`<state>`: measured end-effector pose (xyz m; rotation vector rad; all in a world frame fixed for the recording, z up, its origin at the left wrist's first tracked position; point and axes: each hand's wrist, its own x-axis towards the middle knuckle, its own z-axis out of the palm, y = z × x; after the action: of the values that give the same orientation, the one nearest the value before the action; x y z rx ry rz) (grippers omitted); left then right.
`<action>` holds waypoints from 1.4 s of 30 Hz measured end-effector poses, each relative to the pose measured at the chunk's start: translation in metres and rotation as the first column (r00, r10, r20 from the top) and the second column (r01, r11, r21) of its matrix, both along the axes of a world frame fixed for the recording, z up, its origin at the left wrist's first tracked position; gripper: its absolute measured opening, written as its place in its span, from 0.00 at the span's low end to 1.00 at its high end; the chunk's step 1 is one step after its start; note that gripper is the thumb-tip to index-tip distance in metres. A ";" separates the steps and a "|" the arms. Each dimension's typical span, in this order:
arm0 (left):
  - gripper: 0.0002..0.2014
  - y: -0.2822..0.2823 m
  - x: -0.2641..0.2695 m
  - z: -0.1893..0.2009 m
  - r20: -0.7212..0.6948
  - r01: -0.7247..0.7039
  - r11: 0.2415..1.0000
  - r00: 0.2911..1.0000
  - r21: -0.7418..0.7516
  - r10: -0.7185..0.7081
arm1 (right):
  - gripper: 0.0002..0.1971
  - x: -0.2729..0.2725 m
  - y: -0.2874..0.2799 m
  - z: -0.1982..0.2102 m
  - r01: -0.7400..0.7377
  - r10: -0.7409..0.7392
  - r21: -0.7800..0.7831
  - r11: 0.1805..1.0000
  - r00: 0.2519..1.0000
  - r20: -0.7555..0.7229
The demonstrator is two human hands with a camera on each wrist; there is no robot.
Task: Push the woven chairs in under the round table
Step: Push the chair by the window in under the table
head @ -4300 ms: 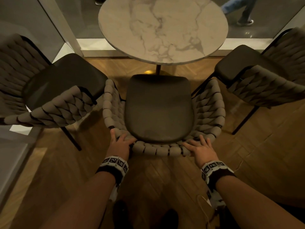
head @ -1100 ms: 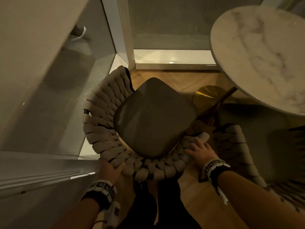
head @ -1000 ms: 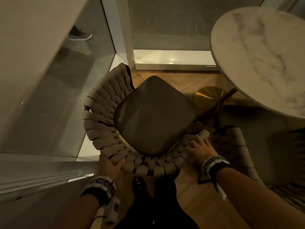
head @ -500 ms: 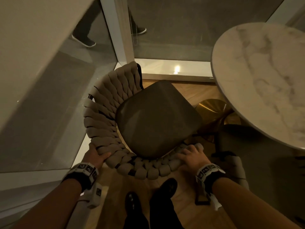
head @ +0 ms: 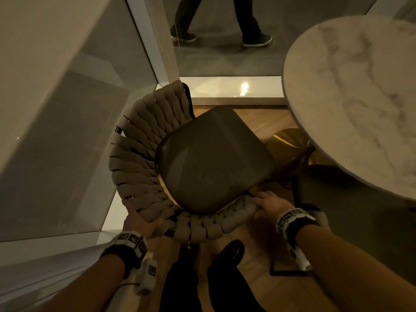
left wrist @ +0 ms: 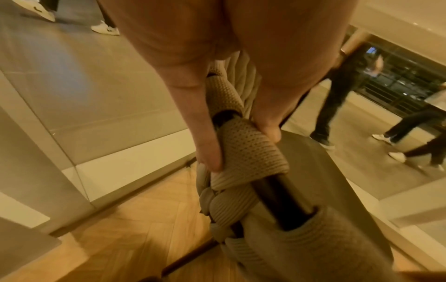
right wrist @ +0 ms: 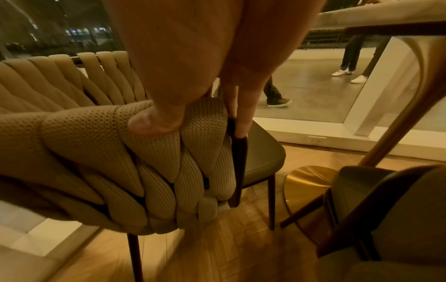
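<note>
A dim corner with a herringbone wood floor point(head: 265, 124), closed in by glass panels point(head: 67, 136) on the left and far side; beyond the far glass a passer-by's legs point(head: 216, 21) cross a grey walkway. The round marble desk point(head: 351, 104) stands at the right on a brass base point(head: 290, 145).

The woven chair point(head: 144, 167) sits left of the desk, near the glass corner, turned so that its dark seat cushion point(head: 213, 158) points a front corner toward the brass base. The seat lies beside the desk's edge, not under the top. A second woven chair point(right wrist: 391, 209) stands just to the right of the first, its seat partly beneath the desk.

The left hand point(head: 140, 224) grasps the near-left part of the curved backrest: in the left wrist view the fingers point(left wrist: 207, 145) are curled down the outer side of the woven straps with the thumb on the inner side, next to the bare dark frame tube point(left wrist: 280, 198). The right hand point(head: 269, 206) grasps the near-right end of the backrest; in the right wrist view its thumb presses on top of the weave and its fingers point(right wrist: 239, 114) reach down over the end by the dark frame post.

The person's dark shoes point(head: 231, 253) stand on the floor just behind the chair back, between the two forearms.
</note>
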<state>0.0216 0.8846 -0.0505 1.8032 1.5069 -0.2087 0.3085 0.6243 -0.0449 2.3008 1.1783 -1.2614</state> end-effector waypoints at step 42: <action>0.47 0.058 0.125 -0.021 0.054 -0.009 0.993 0.999 0.121 0.002 | 0.26 0.025 0.056 -0.001 0.248 -0.237 0.187 0.950 0.968 -0.078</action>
<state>0.1470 0.9423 -0.0711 1.8842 1.5148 -0.0661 0.3338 0.6802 -0.0455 2.6393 1.1073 -1.3517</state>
